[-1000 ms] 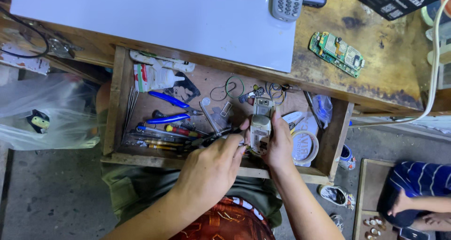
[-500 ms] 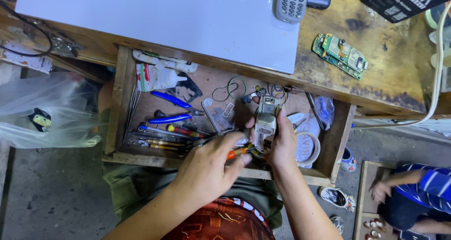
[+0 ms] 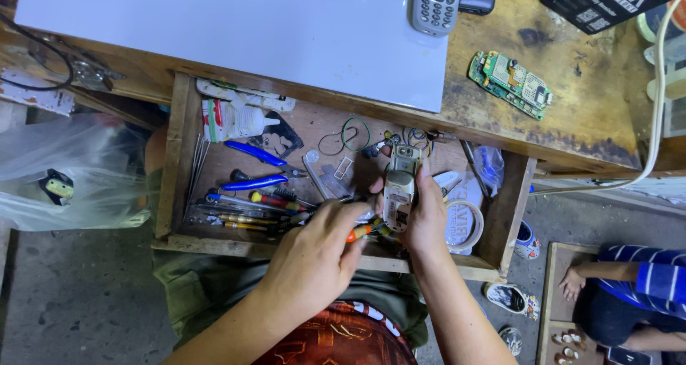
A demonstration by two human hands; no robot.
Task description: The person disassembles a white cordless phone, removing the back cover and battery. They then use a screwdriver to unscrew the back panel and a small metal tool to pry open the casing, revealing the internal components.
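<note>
At the far left a clear plastic bag (image 3: 68, 176) hangs beside the open wooden drawer (image 3: 175, 165), whose left half holds blue-handled pliers (image 3: 254, 153), a glue tube (image 3: 236, 120) and a row of slim screwdrivers (image 3: 246, 218) lying untouched. Just right of these, the person's left hand (image 3: 314, 258) is closed around a small orange-handled screwdriver (image 3: 361, 231); a second ago this hand sat lower and only dark tool tips showed past its fingers, whereas now the orange handle is plainly out and the tip points right, touching or very nearly touching the lower end of the opened phone body (image 3: 399, 190). That suggests the work has passed from picking a tool to applying it to the phone. The right hand (image 3: 427, 218) is wrapped around the phone body from the right, fingers curled behind it and thumb along its near edge, holding it upright over the middle of the drawer much as it did a second ago. Whether the screwdriver tip is seated in a screw cannot be told. Right of the hands lies a roll of tape (image 3: 464, 226) in the drawer's right end. On the far bench top a white sheet (image 3: 236, 29), a grey keypad phone (image 3: 434, 4) and a green circuit board (image 3: 511, 85) rest apart. At the near right another person's striped sleeve (image 3: 647, 276) has shifted.
</note>
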